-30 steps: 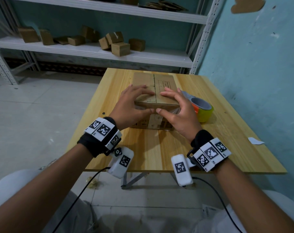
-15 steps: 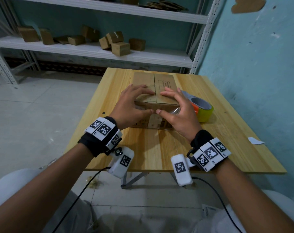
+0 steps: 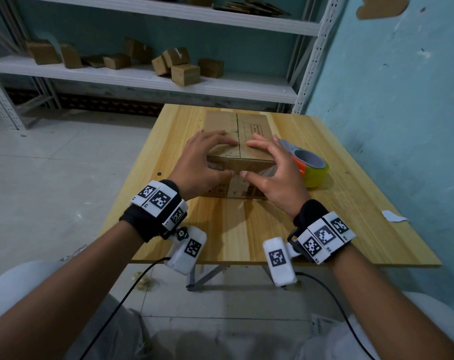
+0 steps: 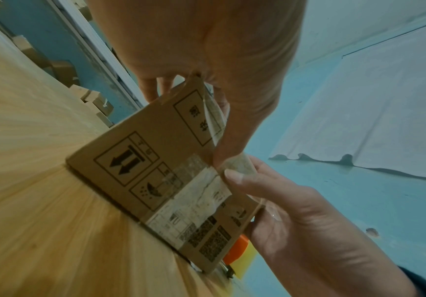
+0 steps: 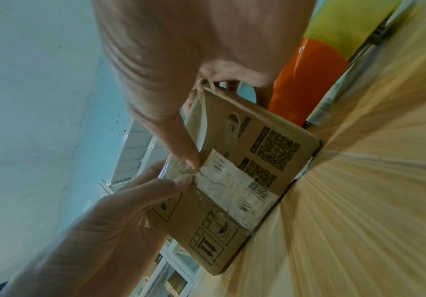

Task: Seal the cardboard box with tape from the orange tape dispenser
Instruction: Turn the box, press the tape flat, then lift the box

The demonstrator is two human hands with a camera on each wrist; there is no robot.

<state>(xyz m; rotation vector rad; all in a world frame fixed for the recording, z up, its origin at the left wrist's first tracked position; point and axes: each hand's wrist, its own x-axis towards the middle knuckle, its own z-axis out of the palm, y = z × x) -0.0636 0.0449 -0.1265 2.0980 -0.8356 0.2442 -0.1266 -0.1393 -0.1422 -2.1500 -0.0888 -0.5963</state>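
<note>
A closed brown cardboard box [image 3: 254, 126] stands in the middle of the wooden table [image 3: 246, 229]. My left hand [image 3: 202, 162] lies on its near left, fingers flat on the top flap beside the centre seam, thumb against the front face. My right hand [image 3: 272, 172] mirrors it on the right flap, fingers arched. In the left wrist view both thumbs meet on old clear tape above a worn white label [image 4: 194, 201] on the front. The orange tape dispenser [image 3: 309, 165], with a yellow-green roll, lies just right of the box, partly hidden behind my right hand.
A teal wall [image 3: 402, 126] runs close along the table's right side. A white paper scrap [image 3: 393, 216] lies near the right edge. Behind the table a metal shelf [image 3: 142, 79] holds several small cardboard boxes [image 3: 184, 74]. Bare wood lies in front of the box.
</note>
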